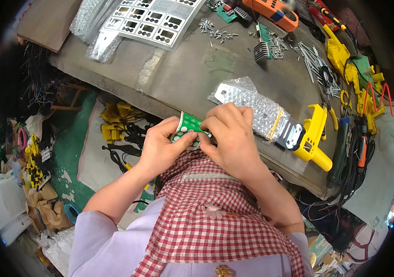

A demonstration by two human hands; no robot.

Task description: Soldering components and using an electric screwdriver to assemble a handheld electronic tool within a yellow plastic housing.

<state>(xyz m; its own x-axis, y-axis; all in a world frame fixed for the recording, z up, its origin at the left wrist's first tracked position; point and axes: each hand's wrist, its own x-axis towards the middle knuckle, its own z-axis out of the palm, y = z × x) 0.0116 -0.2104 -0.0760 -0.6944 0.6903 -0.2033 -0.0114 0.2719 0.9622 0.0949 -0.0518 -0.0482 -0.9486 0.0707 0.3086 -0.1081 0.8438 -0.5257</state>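
A small green printed sheet with white round spots and a pale left edge (189,123) is held at the table's near edge, above my lap. My left hand (161,144) pinches its left side, thumb across the lower part. At its right edge, the curled fingers of my right hand (228,134) close on it; whatever lies under those fingertips is hidden. Just beyond my right hand lies a bubble-wrapped flat piece (257,105) with a yellow band round it. A yellow plastic handle-shaped housing (314,141) adjoins its right end.
Silver panels with cutouts (153,21) lie at the far left beside bubble wrap (104,46). Loose screws (217,34), long metal rods (314,62), an orange meter (275,14) and a green circuit board (263,41) spread across the far table. Pliers and screwdrivers (340,138) are at right.
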